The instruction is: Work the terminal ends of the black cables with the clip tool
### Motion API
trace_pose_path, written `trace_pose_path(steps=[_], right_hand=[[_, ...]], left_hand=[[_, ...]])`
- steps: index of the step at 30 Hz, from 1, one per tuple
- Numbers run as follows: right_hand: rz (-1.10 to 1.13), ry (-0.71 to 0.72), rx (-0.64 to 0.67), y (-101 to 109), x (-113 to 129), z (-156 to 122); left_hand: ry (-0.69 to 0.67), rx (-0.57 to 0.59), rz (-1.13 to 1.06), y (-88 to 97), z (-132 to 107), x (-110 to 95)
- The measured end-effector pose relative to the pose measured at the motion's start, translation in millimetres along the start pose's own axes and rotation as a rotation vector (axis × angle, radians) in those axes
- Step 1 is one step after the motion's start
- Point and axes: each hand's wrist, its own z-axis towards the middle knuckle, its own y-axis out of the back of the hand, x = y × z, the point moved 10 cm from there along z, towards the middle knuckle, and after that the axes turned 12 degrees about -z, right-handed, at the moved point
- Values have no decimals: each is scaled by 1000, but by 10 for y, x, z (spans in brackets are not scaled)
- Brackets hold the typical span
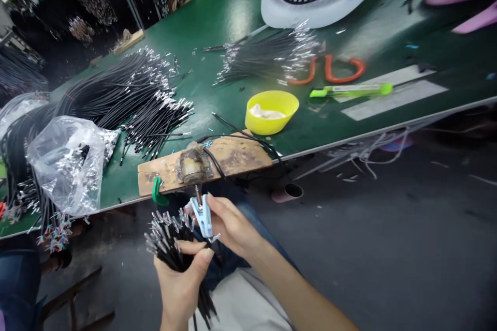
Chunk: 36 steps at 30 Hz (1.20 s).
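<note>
My left hand (182, 284) is closed around a bundle of short black cables (171, 245), their silvery stripped ends pointing up. My right hand (233, 222) pinches a light blue clothespin-like clip (203, 216) just to the right of the bundle. Directly above the clip, a thin metal shaft (198, 194) sticks out from a small grimy motor (193, 164) mounted on a wooden board (243, 151). Whether the clip touches the shaft, I cannot tell. One cable end shows near the clip's lower tip, partly hidden by my fingers.
On the green table (217, 10) lie long black cables (112, 83), a plastic bag (68, 165), a yellow bowl (267, 119), orange-handled scissors (344, 72), a green cutter (351, 91) and another cable bundle (267, 54). A white fan (310, 13) stands behind. A green clamp (158, 191) grips the board's edge.
</note>
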Motion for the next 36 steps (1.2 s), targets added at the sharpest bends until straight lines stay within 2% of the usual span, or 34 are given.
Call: trace_pose_path(steps=[3,6,9,11,13,15,17,19,20,22,25,30,33,36], right_hand=[[61,-30,-34,157,-102,-3],[9,-3,-149,457,-148,-51],[-174,72,-260,706,-106,-195],[-355,170,-340,780,4,-343],[-574,328,-425,732,195,-524],[-818,539,-447,499,409,-697],[-1044,699,-349,149,505,-785],[-1169,746,-191,-132,471,-776],[-1184,738,-142,-202,448,-755],[-1159,714,-139,-217,438,-717],[-1116,689,-215,-132,438,-688],[-1160,641,-140,-155,319,-643],[-1142,616,-126,-136,302,-635],[-1133,701,-201,-138,365,-707]], left_hand=[[17,-20,3,36,-27,23],[17,-46,10,99,-67,42],[103,-25,-41,111,-117,168],[194,-8,-81,97,-153,294],[252,-6,-95,80,-180,389],[272,-4,-87,52,-191,440],[275,7,-79,11,-195,459],[243,15,-64,-17,-191,431],[222,13,-48,-18,-188,410],[195,4,-8,-1,-185,381],[194,3,32,25,-190,394],[205,48,55,-29,-215,465],[168,0,82,5,-205,429],[123,-64,74,60,-188,356]])
